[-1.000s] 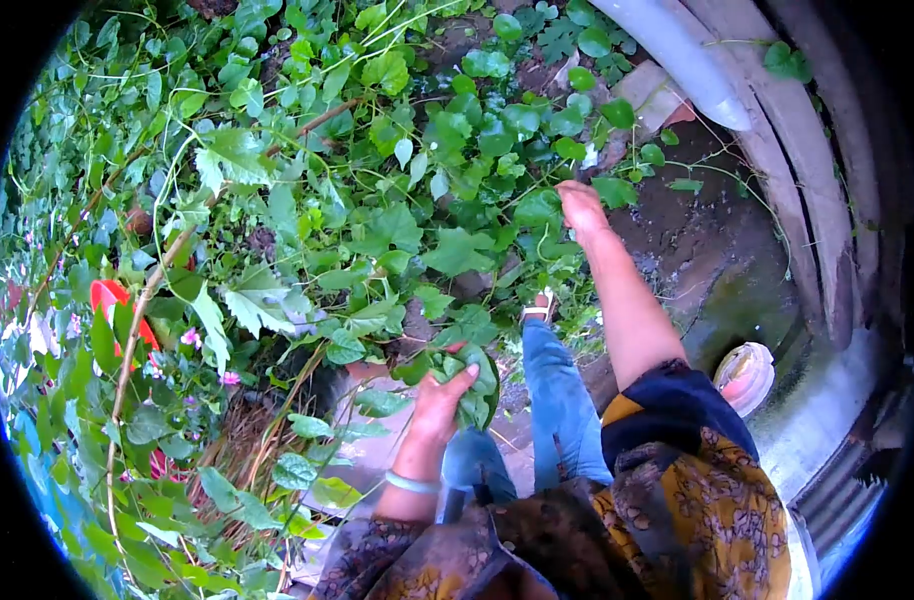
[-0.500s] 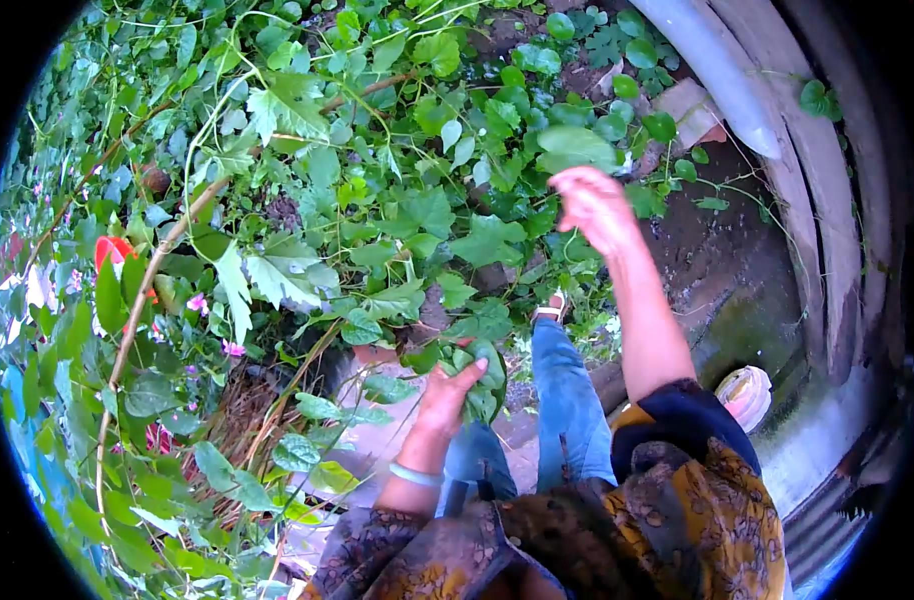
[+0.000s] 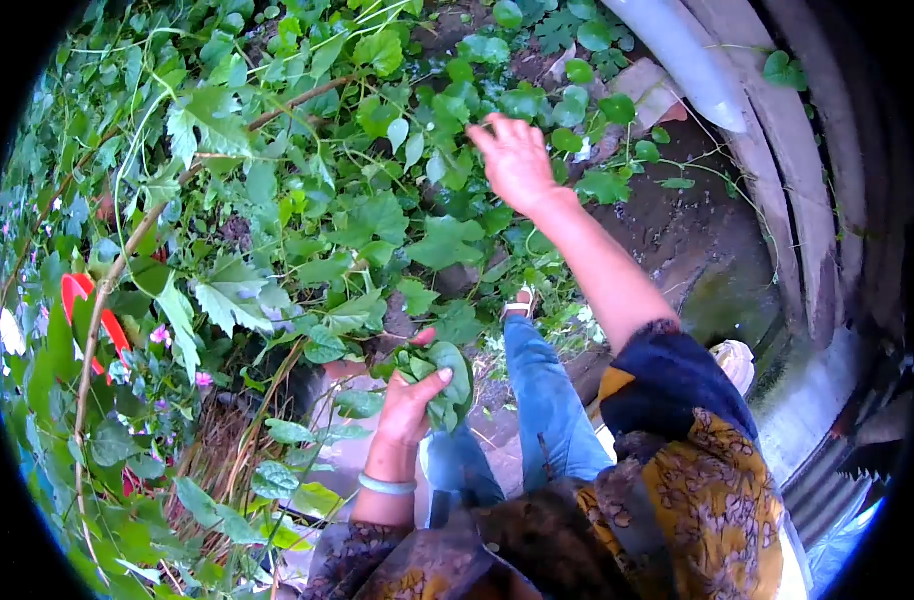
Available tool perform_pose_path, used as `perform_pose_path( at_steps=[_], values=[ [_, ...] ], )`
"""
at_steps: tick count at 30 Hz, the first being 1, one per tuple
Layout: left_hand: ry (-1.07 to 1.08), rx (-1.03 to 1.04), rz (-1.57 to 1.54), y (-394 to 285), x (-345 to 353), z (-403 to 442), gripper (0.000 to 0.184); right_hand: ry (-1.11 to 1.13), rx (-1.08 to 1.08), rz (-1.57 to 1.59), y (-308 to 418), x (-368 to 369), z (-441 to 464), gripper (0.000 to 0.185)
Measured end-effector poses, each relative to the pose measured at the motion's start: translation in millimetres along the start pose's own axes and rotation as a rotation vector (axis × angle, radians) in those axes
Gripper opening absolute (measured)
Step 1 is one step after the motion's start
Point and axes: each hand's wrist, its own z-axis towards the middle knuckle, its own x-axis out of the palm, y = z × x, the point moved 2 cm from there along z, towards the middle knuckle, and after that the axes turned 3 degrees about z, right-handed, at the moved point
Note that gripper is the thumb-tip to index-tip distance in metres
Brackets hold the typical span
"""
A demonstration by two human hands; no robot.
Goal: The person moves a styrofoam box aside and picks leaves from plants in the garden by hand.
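My left hand [image 3: 405, 408] is closed around a bunch of picked green leaves [image 3: 451, 384], thumb pressed over them. It is low in the middle of the view, in front of my legs, with a pale bangle [image 3: 387, 485] on the wrist. My right hand [image 3: 518, 168] is stretched forward over the low leafy plants [image 3: 447, 240]. Its fingers are extended and partly spread, and I see nothing held in them. Round green leaves [image 3: 522, 100] grow just beyond it; whether the fingertips touch any leaf I cannot tell.
A woody stem [image 3: 127, 255] slants through vines on the left, near a red object [image 3: 95, 320] and pink flowers. Grey pipe [image 3: 682, 60] and curved beams [image 3: 777, 150] line the right side. Bare wet soil [image 3: 692, 240] lies below my right forearm. My sandalled foot [image 3: 520, 303] stands among plants.
My right hand has moved left and its fingers have opened out. The large blurred leaf beside it earlier no longer shows there. My left hand, still holding the bunch, sits slightly further left.
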Motion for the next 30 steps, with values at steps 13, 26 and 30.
perform_pose_path(
  at_steps=[13, 26, 30],
  values=[
    [0.079, 0.007, -0.087, 0, 23, 16, 0.057, 0.153, 0.072, 0.143, -54, -39, -10, 0.018],
    [0.111, 0.053, 0.084, -12, 81, 56, 0.055, 0.387, 0.034, 0.950, 47, -108, -140, 0.026],
    [-0.050, -0.013, 0.120, -9, 52, 52, 0.026, 0.458, 0.103, 1.051, -9, -107, -97, 0.023]
  ],
)
